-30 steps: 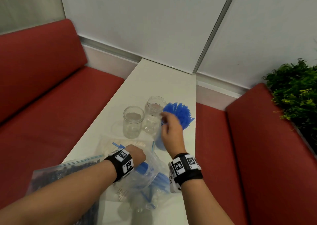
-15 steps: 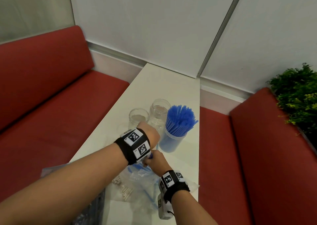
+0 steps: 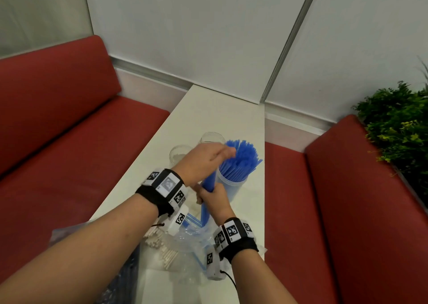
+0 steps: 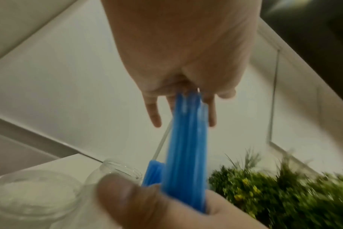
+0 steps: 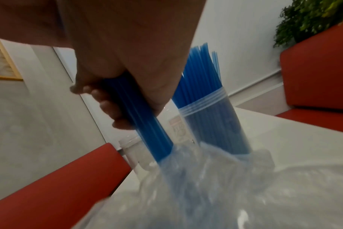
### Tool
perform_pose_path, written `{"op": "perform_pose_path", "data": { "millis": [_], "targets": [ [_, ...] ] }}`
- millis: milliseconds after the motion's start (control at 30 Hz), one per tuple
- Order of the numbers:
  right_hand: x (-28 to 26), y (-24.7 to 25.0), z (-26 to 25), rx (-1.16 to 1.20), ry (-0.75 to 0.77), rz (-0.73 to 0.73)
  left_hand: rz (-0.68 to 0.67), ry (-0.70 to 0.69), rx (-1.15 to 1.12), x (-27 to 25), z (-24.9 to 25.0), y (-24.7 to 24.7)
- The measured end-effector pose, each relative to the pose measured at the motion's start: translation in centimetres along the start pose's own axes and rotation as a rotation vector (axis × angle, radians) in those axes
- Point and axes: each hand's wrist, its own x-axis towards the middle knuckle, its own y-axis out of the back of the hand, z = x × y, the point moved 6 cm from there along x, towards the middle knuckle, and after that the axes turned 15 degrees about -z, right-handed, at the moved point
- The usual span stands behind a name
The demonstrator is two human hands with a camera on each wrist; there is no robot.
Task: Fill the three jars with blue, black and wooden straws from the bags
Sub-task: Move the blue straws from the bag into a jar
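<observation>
My right hand (image 3: 214, 199) had its grip closed around a small bundle of blue straws (image 3: 208, 183), fingers (image 5: 108, 106) curled round it partway along, just in front of the jar already packed with blue straws (image 3: 240, 160). The bundle stood nearly upright, its lower ends dipping into the crumpled clear bag (image 3: 190, 241) on the white bench (image 3: 217, 113). My left hand (image 3: 203, 162) reached across above it with fingers (image 4: 154, 114) straight and relaxed, the palm against the upper ends of the bundle; its grip was not closed on anything. Behind that hand stood 2 clear jars, 1 to the left (image 3: 179, 153) and 1 further back (image 3: 212, 137), both without straws. Pale wooden straws (image 3: 159, 245) lay in a bag by my left wrist, and a bag of dark straws (image 3: 129, 278) sat at the near left edge of the bench. Red seats (image 3: 347, 211) flanked the bench, with a green plant (image 3: 398, 130) at the right.
</observation>
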Motion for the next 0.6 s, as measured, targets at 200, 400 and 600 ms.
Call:
{"op": "perform_pose_path", "data": {
  "millis": [200, 400, 600],
  "targets": [
    [-0.8, 3.4, -8.6, 0.137, 0.276, 0.113, 0.247, 0.336, -0.481, -1.8, -6.2, 0.3],
    [-0.3, 3.3, -12.7, 0.209, 0.391, 0.087, -0.170, 0.642, -1.449, -3.6, -8.8, -7.4],
    [-0.8, 2.5, -10.7, 0.141, 0.334, 0.133, -0.018, 0.610, -1.552, -2.8, -9.1, -8.6]
  ]
}}
